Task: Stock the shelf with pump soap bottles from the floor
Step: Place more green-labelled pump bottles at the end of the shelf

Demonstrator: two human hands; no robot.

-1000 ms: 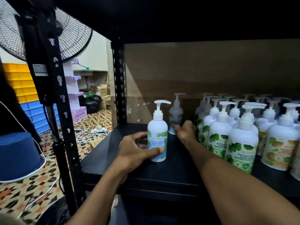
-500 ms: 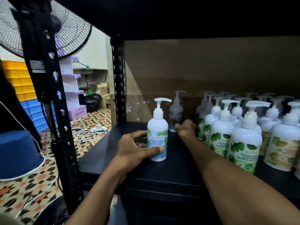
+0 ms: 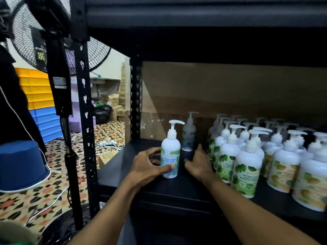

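White plastic, smooth and likely slippery, the cool-mint bottle (image 3: pixel 170 149) stood upright on the shelf (image 3: pixel 116 168), near its left end. Your left grip (image 3: pixel 147 165) clasped its lower body, thumb across the label: the firm place, I judged, as the thin pump neck looked fragile. Your right grip (image 3: pixel 197 162) rested loosely curled, holding nothing.

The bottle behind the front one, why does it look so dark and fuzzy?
In the head view, light seems to come in from the left and hits the front bottle, which the left hand grips; the back bottle stands deeper in the shelf, in shadow, so it looks dim and soft.
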